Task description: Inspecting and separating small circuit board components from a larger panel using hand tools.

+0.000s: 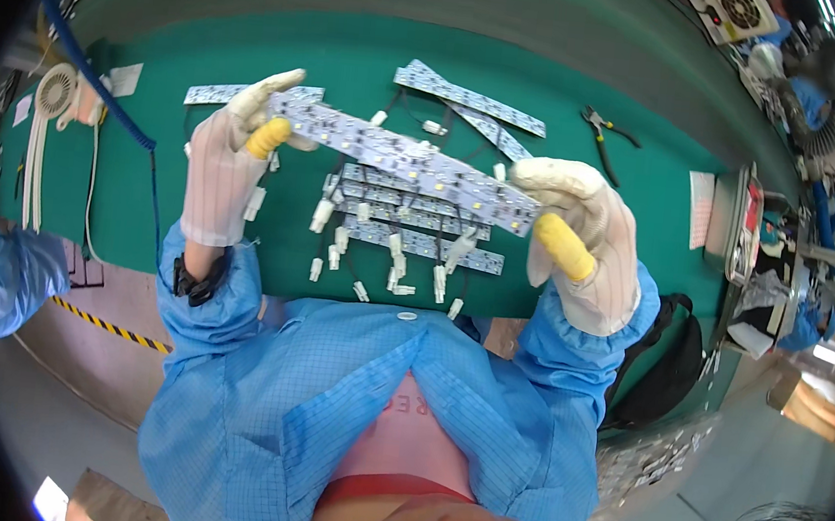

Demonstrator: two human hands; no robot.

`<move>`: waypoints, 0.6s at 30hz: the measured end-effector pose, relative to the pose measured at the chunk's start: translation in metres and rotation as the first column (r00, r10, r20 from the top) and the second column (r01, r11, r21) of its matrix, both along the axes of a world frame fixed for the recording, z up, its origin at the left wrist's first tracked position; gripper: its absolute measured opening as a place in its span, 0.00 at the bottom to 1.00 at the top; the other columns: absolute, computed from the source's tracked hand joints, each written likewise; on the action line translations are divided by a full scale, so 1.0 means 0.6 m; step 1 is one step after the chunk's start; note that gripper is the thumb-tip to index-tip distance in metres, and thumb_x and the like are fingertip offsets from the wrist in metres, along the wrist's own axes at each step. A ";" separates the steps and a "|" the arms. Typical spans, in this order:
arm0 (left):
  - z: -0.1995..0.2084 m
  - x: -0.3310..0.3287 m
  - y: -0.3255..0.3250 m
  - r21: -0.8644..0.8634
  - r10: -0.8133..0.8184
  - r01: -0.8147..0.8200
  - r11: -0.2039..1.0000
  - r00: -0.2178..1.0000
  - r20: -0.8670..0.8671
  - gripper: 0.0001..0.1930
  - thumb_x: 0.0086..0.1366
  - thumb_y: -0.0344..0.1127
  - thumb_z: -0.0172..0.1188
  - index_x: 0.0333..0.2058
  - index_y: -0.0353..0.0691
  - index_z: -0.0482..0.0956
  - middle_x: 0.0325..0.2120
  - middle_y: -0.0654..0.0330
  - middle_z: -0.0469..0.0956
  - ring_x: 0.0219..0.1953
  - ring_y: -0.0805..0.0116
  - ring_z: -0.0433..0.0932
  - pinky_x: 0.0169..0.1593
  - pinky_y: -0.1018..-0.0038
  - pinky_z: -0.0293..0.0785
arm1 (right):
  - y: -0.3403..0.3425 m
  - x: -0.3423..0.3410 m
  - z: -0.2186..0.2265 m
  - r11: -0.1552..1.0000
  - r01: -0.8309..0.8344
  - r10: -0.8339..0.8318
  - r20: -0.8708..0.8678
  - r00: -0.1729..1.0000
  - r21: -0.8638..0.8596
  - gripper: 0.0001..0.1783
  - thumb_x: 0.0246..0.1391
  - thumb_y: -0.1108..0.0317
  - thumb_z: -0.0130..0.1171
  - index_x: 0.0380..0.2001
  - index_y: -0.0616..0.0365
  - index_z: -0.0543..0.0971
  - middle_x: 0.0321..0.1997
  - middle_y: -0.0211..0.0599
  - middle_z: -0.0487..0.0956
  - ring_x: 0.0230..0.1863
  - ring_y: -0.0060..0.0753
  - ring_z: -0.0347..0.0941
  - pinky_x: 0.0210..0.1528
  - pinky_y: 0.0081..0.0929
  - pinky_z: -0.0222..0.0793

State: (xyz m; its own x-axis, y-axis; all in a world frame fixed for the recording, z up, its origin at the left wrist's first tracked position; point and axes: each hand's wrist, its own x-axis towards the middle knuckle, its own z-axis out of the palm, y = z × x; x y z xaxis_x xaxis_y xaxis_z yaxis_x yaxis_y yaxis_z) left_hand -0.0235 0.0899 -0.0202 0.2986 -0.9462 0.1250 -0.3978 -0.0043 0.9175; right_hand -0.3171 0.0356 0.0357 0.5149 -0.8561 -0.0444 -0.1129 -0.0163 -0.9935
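Note:
Between my two hands I hold a white LED circuit board strip [398,154] above the green mat, its right end tilted lower in the picture. My left hand [231,157] pinches one end and my right hand [586,232] grips the other. Both wear white gloves with a yellow cover on the thumb. Below the held piece, several LED strips [419,248] lie in rows with short wires and white connectors [321,216]. Two more strips [483,103] lie crossed at the far side. Another strip [214,93] lies partly behind my left hand.
Pliers [605,138] lie open at the far right of the green mat [347,48]. A small white fan [56,90] and a coiled blue cord [102,90] are at the left. On the right stand a metal box [742,227] and a black bag [663,375].

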 end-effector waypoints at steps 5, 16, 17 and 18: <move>-0.002 0.000 0.002 -0.008 0.012 -0.013 1.000 1.000 -0.011 0.21 0.65 0.38 0.56 0.55 0.37 0.72 0.26 0.61 0.82 0.27 0.82 0.71 0.31 0.84 0.65 | -0.003 0.002 0.004 0.996 -0.076 0.072 0.063 0.995 0.049 0.28 0.53 0.54 0.62 0.48 0.67 0.72 0.36 0.34 0.78 0.18 0.12 0.65 0.23 0.11 0.58; 0.024 -0.016 0.033 -0.138 -0.032 -0.008 0.990 0.958 -0.286 0.23 0.62 0.35 0.61 0.53 0.29 0.71 0.32 0.55 0.81 0.33 0.73 0.80 0.39 0.83 0.71 | -0.025 -0.002 -0.021 0.995 0.049 -0.051 -0.019 0.999 -0.086 0.31 0.54 0.46 0.59 0.47 0.64 0.72 0.25 0.27 0.74 0.17 0.11 0.63 0.22 0.11 0.54; 0.029 -0.016 0.037 -0.153 -0.077 0.032 0.988 0.951 -0.299 0.23 0.62 0.34 0.61 0.53 0.28 0.71 0.31 0.54 0.81 0.33 0.73 0.80 0.39 0.83 0.71 | -0.029 -0.002 -0.023 0.991 0.079 -0.086 -0.057 0.995 -0.108 0.33 0.53 0.43 0.59 0.47 0.63 0.72 0.22 0.25 0.73 0.16 0.11 0.62 0.21 0.11 0.54; 0.032 -0.021 0.040 -0.144 -0.065 0.025 0.989 0.956 -0.284 0.25 0.60 0.40 0.62 0.52 0.28 0.71 0.33 0.54 0.81 0.31 0.73 0.80 0.39 0.81 0.72 | -0.032 0.000 -0.026 0.987 0.094 -0.103 -0.065 0.992 -0.133 0.35 0.52 0.40 0.58 0.47 0.63 0.73 0.18 0.23 0.70 0.16 0.11 0.62 0.21 0.11 0.52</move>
